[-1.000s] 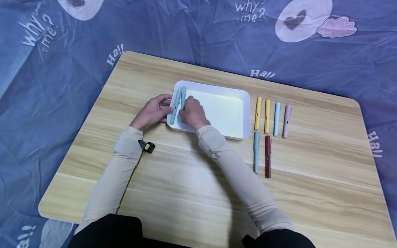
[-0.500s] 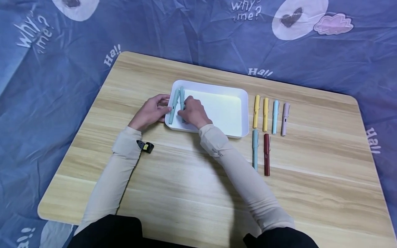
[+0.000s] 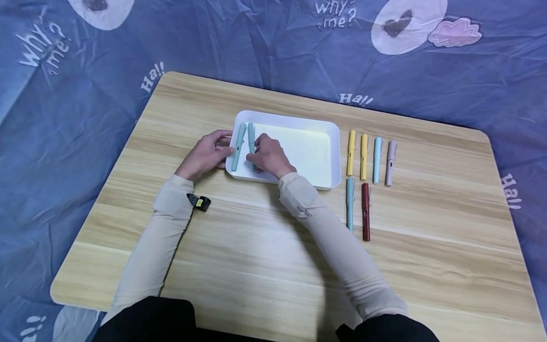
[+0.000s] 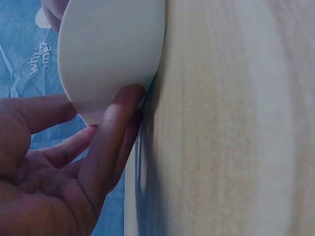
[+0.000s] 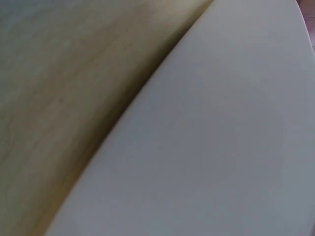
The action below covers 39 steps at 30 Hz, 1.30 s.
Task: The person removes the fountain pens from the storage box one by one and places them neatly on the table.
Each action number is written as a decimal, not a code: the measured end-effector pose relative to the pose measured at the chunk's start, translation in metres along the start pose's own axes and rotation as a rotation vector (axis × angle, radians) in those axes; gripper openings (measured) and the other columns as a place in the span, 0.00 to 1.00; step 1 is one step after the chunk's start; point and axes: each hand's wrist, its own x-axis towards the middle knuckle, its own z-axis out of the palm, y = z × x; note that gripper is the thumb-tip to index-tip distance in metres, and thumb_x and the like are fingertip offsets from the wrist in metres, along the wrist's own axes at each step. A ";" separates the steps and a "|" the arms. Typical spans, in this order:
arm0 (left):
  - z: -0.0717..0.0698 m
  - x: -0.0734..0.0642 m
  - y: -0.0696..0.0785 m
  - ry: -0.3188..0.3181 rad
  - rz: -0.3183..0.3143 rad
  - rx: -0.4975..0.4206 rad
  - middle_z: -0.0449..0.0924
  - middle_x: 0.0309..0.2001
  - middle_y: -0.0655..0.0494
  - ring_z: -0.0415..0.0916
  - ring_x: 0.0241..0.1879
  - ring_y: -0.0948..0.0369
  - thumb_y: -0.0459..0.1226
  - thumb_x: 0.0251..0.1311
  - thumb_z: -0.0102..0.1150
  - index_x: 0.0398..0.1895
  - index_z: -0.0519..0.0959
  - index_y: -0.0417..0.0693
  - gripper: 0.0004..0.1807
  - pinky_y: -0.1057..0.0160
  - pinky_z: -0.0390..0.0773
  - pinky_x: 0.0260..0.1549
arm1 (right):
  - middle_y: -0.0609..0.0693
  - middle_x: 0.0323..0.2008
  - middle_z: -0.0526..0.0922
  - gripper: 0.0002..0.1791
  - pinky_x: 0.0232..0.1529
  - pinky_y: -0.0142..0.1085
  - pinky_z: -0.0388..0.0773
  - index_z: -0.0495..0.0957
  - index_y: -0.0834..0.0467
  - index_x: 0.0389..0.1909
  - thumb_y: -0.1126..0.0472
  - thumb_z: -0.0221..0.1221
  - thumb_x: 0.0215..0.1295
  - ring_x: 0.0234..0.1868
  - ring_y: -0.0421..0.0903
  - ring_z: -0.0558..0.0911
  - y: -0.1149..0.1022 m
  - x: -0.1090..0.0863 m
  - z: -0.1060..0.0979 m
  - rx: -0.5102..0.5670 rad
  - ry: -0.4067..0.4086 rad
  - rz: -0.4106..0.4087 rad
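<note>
Inside the white tray [image 3: 295,118], a teal capped pen [image 3: 238,148] lies along the left wall. A second teal pen [image 3: 251,135] is just right of it, and my right hand [image 3: 272,156] pinches its lower part, partly covering it. My left hand [image 3: 206,153] holds the tray's left end, thumb at the rim. Seen from the left wrist, that hand's fingers [image 4: 106,130] press the outer tray wall [image 4: 113,54] low down by the table. The right wrist view is mostly filled by the tray's outer wall [image 5: 206,123].
Right of the tray stand two rows of pens on the wooden table [image 3: 256,247]: two yellow ones [image 3: 351,153], a light blue [image 3: 377,160] and a lilac [image 3: 391,163] behind, a blue-teal [image 3: 350,204] and a dark red [image 3: 365,212] in front. A patterned blue cloth [image 3: 239,47] hangs behind.
My right hand has shifted slightly right with the lower part of the second pen, so that pen's slant has changed. The left hand keeps its hold on the tray.
</note>
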 end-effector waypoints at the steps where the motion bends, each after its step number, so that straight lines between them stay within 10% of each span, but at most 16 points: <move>1: 0.000 0.000 0.000 0.001 -0.001 0.003 0.70 0.68 0.40 0.75 0.62 0.48 0.33 0.77 0.54 0.79 0.60 0.42 0.31 0.66 0.86 0.36 | 0.55 0.44 0.82 0.22 0.33 0.32 0.82 0.71 0.64 0.60 0.60 0.65 0.72 0.25 0.44 0.85 0.000 0.000 0.000 0.002 0.001 -0.003; 39: 0.001 0.000 0.000 -0.002 -0.022 0.015 0.68 0.70 0.39 0.72 0.64 0.47 0.34 0.77 0.54 0.80 0.59 0.42 0.32 0.65 0.86 0.39 | 0.57 0.47 0.81 0.24 0.34 0.41 0.89 0.73 0.63 0.66 0.66 0.62 0.71 0.33 0.51 0.87 0.030 -0.036 -0.047 0.325 0.126 -0.049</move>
